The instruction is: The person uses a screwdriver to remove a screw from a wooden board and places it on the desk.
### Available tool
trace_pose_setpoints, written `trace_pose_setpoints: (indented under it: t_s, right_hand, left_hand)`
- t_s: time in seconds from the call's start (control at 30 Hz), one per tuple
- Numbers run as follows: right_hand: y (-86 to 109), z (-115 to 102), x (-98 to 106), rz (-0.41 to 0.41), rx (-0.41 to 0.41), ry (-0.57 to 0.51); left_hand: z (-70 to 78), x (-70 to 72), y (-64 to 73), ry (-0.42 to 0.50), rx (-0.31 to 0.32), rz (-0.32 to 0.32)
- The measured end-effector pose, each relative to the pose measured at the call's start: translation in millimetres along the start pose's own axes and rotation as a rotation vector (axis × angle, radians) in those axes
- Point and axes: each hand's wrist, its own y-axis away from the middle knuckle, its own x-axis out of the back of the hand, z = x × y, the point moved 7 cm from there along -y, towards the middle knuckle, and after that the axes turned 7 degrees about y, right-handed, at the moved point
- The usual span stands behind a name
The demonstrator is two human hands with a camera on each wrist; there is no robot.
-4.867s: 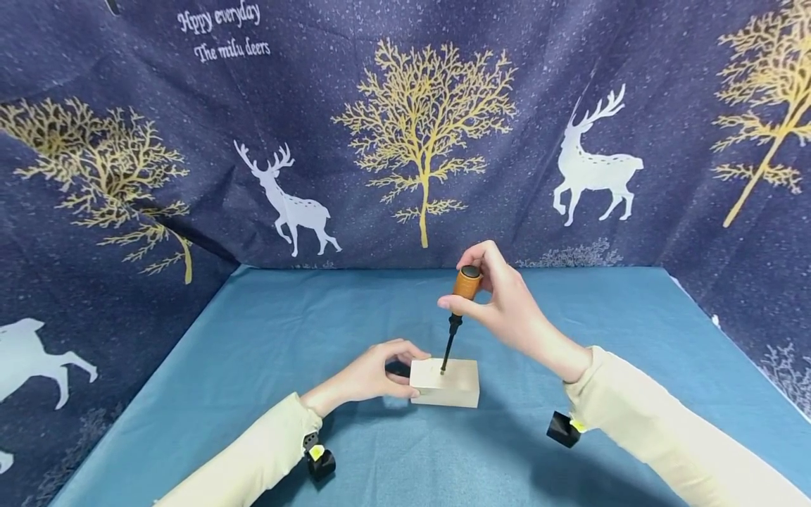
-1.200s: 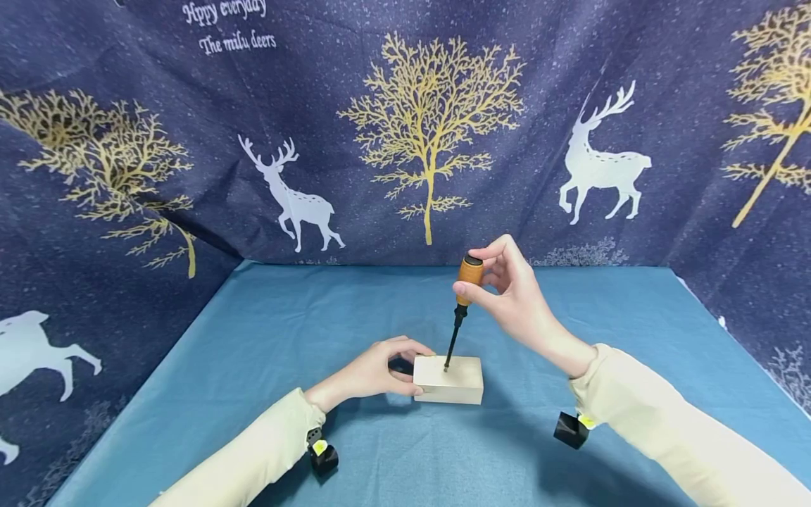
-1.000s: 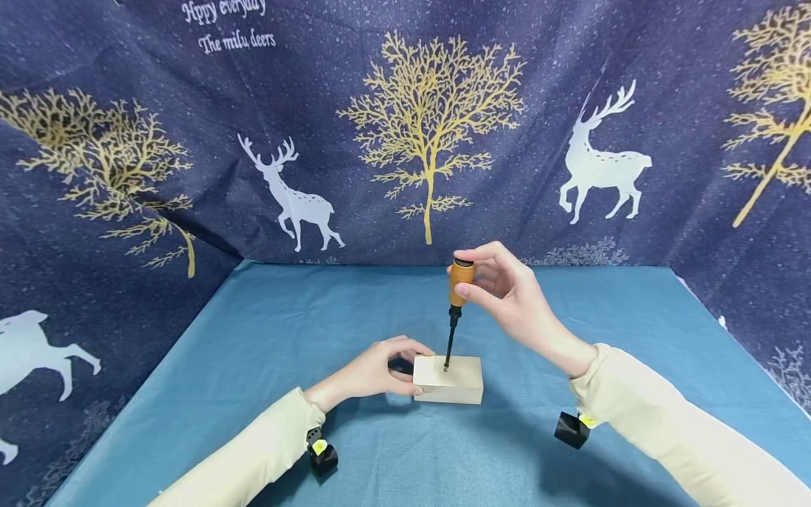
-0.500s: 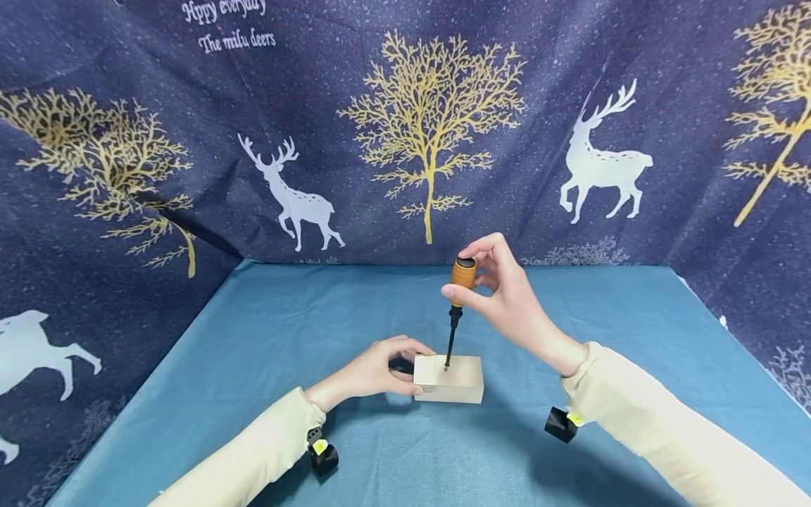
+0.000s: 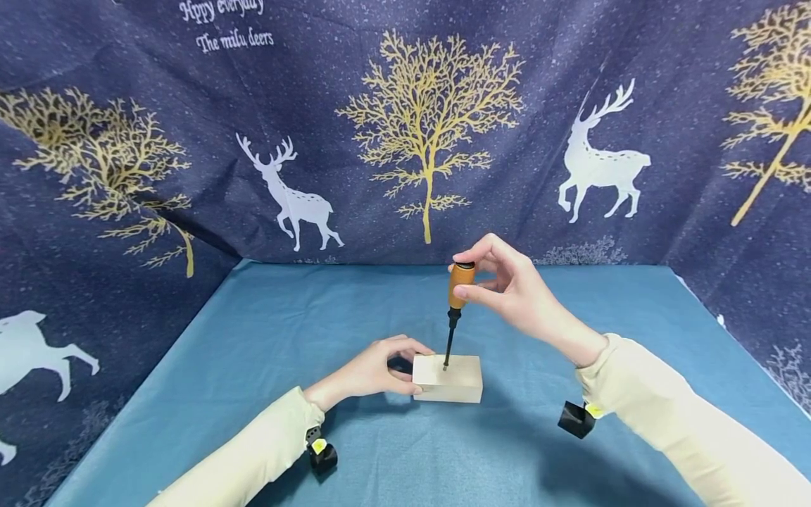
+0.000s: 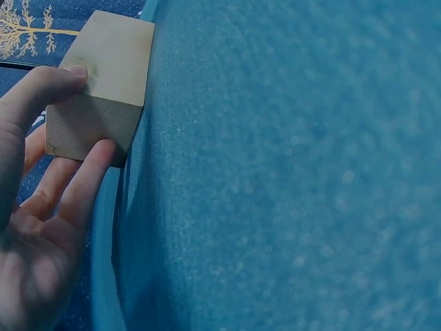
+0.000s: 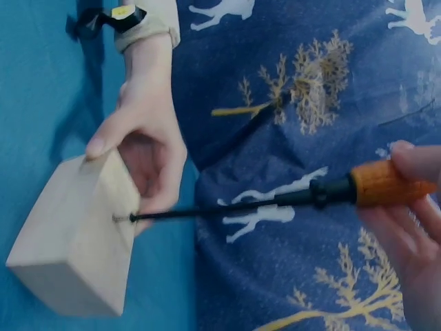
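A pale wooden block (image 5: 453, 384) lies on the blue cloth, its left end gripped between the thumb and fingers of my left hand (image 5: 374, 370). My right hand (image 5: 516, 292) holds a screwdriver by its orange-brown handle (image 5: 460, 285), with the thumb on the near side and the index finger at the black cap. The black shaft (image 5: 450, 338) leans slightly, its tip down at the block's top face. In the right wrist view a small metal screw (image 7: 122, 218) stands in the block, right at the screwdriver's tip. The left wrist view shows the thumb and fingertips on the block's end (image 6: 89, 127).
Blue cloth (image 5: 285, 324) covers the table. A dark blue backdrop (image 5: 380, 197) with deer and gold trees hangs behind and at the sides. Each wrist carries a small black camera, the left one (image 5: 323, 458) low over the cloth and the right one (image 5: 575, 420) farther right.
My right hand has turned back and forth around the screwdriver handle, its wrist now farther right than half a second ago. My left hand and the block have stayed in place.
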Motion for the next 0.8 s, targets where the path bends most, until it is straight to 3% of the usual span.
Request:
trace_pose_setpoints:
  t_s: [0.2,0.27,0.4,0.5,0.8]
  right_hand:
    - [2.0,4,-5,-0.084,0.089,-0.19]
    - [2.3,7,-7,-0.053,0.072,-0.152]
    - [2.8,11,-7,0.068,-0.014,0.096]
    - [3.0,12,-6,0.129,-0.065,0.196]
    - [4.4,10,-7,0.152,-0.093,0.012]
  left_hand:
    - [-0.2,1.0,0.3,-0.007,-0.002,0.002]
    - [0.4,1.1,0.4,-0.004,-0.002,0.002]
    - [1.3,1.3,0.2,0.009,0.003,0.004]
    - [1.9,1.0,0.1,0.014,0.008,0.0]
    - [4.8,0.2,1.3,0.004,0.002,0.0]
